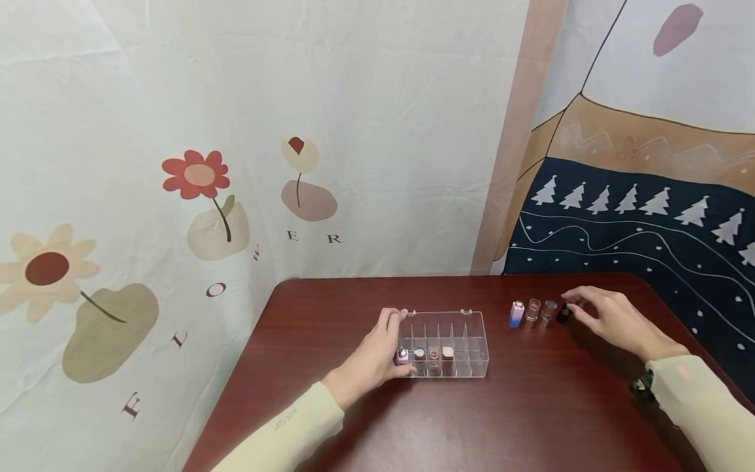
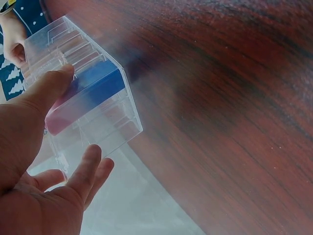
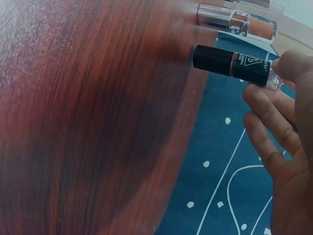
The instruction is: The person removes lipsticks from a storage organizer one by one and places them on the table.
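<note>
Hands: well apart from each other, each occupied with its own thing.
Right hand: thumb and fingers of the right hand (image 1: 610, 318) pinch a black tube (image 3: 230, 66) by its clear end.
Black tube: over the counter (image 1: 531, 413), at the right end of a short row; long axis close to upright, its dark base pointing down and its clear end up among the fingers. I cannot tell whether the base touches the counter.
Left hand: the left hand (image 1: 373, 347) grips the left end of a clear case (image 1: 476, 368), thumb at the near side, fingers at the far side.
Clear case: on the counter, long axis running left to right, dividers crossing it.
Tubes in the case: four upright along the near side, from the left end: a pink-and-blue tube (image 2: 88, 95), blue end down; a round-topped tube (image 1: 420, 360); a reddish tube (image 1: 434, 362); a cream-topped tube (image 1: 448, 360).
Row beside the black tube: a pink-to-blue tube (image 1: 516, 314), then two clear-capped tubes (image 1: 533, 310), all standing upright, right of the case.
Sleeves: pale sleeves (image 1: 295, 426), with a dark watch (image 1: 643, 387) at the right wrist.
Behind: a flower-printed hanging (image 1: 401, 131) and a navy tree print (image 1: 619, 223).
</note>
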Available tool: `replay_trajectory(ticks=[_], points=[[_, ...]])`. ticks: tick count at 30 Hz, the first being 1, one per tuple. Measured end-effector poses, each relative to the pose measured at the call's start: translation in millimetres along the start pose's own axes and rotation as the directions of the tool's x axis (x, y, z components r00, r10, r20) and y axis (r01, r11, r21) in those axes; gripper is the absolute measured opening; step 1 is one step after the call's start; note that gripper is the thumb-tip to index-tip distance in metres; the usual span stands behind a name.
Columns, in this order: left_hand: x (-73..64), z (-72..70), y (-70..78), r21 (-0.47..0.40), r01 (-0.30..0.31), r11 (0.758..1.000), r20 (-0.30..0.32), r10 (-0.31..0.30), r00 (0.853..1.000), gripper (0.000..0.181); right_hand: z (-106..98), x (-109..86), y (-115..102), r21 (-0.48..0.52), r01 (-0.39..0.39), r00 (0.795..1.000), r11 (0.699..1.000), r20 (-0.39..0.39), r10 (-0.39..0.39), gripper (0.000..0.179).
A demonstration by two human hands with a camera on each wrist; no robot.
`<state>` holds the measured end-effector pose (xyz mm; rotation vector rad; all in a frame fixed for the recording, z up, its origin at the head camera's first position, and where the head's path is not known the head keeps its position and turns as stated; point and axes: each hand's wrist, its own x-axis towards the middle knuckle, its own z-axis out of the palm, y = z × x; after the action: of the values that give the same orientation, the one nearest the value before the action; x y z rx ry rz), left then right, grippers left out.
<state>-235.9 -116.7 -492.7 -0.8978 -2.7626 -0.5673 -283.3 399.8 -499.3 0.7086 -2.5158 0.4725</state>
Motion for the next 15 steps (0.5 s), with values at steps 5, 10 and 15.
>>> replay_trajectory(ticks=[5,10,15], points=[[-0.2,0.5,0.1,0.015,-0.01,1.0,-0.008,0.01,1.0,0.112,2.1,0.5,1.1,0.005,-0.018,1.0,1.0,0.02,0.018,0.034],[-0.4,1.2,0.8,0.026,0.004,1.0,-0.006,-0.003,1.0,0.113,3.2,1.0,1.7,0.009,-0.031,0.999,0.999,0.031,0.031,0.033],[-0.2,3.5,-2.0,0.019,-0.02,1.0,-0.026,0.021,0.999,0.113,1.4,2.1,0.6,0.002,-0.038,0.999,0.999,0.037,0.038,0.032]])
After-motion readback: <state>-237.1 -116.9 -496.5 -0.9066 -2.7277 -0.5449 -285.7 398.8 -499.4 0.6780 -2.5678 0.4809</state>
